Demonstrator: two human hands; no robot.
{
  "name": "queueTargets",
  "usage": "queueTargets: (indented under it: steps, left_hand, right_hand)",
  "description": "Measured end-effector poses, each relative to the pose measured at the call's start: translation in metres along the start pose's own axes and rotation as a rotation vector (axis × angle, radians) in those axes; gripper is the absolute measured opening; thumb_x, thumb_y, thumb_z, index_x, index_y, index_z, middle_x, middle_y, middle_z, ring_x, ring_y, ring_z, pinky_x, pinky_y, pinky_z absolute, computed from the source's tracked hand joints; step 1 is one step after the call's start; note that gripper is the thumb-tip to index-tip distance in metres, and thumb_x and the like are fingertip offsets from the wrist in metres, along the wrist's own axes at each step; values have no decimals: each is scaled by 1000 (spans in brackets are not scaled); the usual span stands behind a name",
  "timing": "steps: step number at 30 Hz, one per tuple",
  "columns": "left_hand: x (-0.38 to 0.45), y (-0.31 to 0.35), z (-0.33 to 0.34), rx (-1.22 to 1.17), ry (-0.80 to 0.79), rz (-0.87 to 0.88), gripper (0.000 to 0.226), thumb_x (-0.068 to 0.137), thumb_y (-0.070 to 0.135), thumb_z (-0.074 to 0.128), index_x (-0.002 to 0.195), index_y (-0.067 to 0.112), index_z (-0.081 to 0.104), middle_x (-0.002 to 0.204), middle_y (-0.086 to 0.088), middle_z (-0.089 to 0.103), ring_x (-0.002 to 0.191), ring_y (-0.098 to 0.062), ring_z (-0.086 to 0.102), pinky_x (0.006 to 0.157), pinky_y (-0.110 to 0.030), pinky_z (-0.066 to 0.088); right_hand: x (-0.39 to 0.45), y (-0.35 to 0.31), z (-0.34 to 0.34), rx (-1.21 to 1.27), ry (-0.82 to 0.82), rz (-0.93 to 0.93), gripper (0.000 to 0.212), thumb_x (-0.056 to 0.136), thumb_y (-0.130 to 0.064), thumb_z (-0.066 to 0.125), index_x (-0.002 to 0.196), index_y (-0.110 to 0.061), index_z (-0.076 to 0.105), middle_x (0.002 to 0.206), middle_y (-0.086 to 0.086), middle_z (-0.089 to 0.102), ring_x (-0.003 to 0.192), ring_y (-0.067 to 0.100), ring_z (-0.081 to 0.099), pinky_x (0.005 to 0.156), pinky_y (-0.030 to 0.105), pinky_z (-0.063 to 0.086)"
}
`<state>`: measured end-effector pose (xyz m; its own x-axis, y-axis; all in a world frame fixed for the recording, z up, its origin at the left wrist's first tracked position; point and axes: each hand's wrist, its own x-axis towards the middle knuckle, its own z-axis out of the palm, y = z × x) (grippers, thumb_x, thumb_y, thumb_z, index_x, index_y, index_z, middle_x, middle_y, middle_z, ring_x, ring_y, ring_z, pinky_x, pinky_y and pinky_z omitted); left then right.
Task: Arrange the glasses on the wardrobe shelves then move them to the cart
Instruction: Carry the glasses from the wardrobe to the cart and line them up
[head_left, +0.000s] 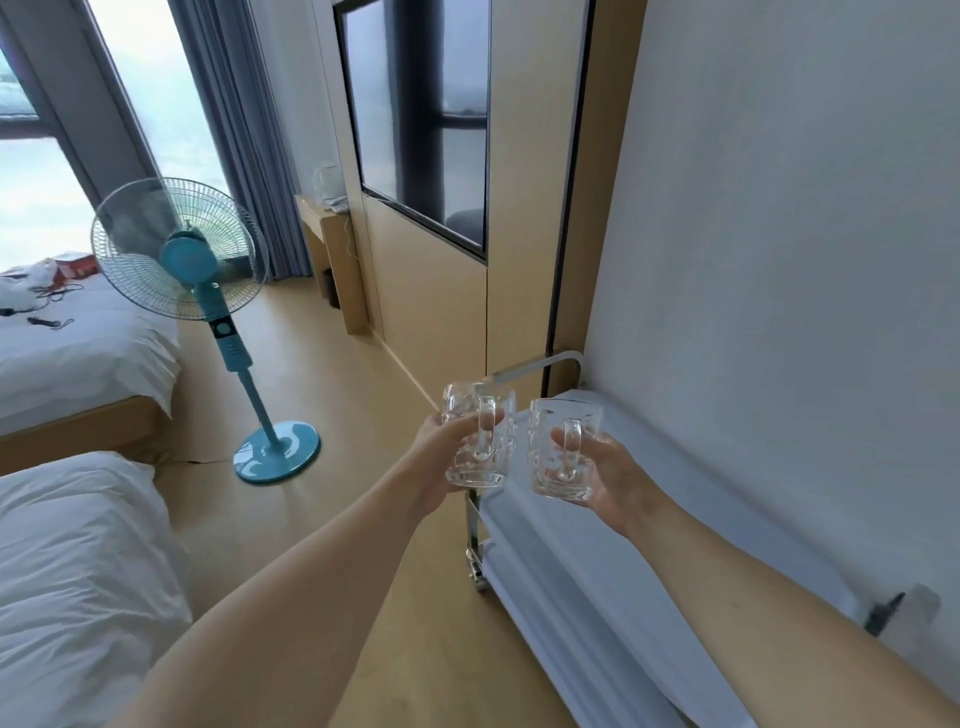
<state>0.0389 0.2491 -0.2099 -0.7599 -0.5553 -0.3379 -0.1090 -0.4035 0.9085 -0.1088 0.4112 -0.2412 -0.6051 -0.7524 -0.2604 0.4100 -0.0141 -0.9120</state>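
I can read no writing on anything here. My left hand (441, 457) grips one clear glass mug (475, 436); my right hand (602, 470) grips a second glass mug (558, 447). Both hang upright, nearly touching, above the near-left edge of the white two-tier cart (597, 525) set against the wall. Open wooden floor (363, 415) lies left of the cart, with one blue pedestal fan (197, 260) beyond.
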Motion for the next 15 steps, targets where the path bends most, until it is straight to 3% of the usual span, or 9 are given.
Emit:
queueTargets:
  steps: [5, 8, 10, 13, 15]
  left_hand:
    - [59, 21, -29, 38, -101, -38, 85, 67, 31, 93, 138, 12, 51, 123, -18, 68, 86, -30, 72, 84, -56, 60]
    - [91, 37, -43, 79, -161, -70, 92, 65, 33, 94, 141, 11, 48, 131, -21, 63, 96, -33, 70, 89, -58, 58]
    - [110, 46, -53, 76, -208, -97, 94, 69, 32, 91, 146, 6, 43, 134, -25, 60, 91, -33, 69, 91, -58, 57]
    - [133, 59, -65, 75, -273, -142, 94, 67, 29, 89, 146, 5, 44, 120, -24, 64, 74, -29, 68, 72, -45, 61]
    - [147, 62, -70, 60, -313, -173, 99, 60, 31, 89, 146, 8, 45, 114, -21, 62, 73, -28, 68, 68, -42, 59]
  right_hand:
    - [36, 6, 24, 71, 151, -5, 92, 37, -41, 101, 119, -15, 70, 111, 7, 75, 93, 33, 75, 73, 43, 60]
    - [54, 7, 41, 103, 236, -18, 76, 54, -36, 96, 122, -16, 68, 117, 8, 71, 95, 33, 73, 75, 44, 61]
    - [65, 8, 52, 118, 283, -19, 64, 65, -30, 92, 122, -15, 69, 119, 9, 69, 94, 32, 73, 79, 46, 61]
    - [79, 11, 65, 151, 345, -3, 62, 68, -30, 86, 125, -13, 67, 109, 8, 71, 84, 30, 72, 77, 43, 61]
    - [87, 14, 68, 149, 380, 2, 62, 67, -32, 87, 122, -13, 66, 111, 10, 67, 83, 30, 70, 83, 44, 59]
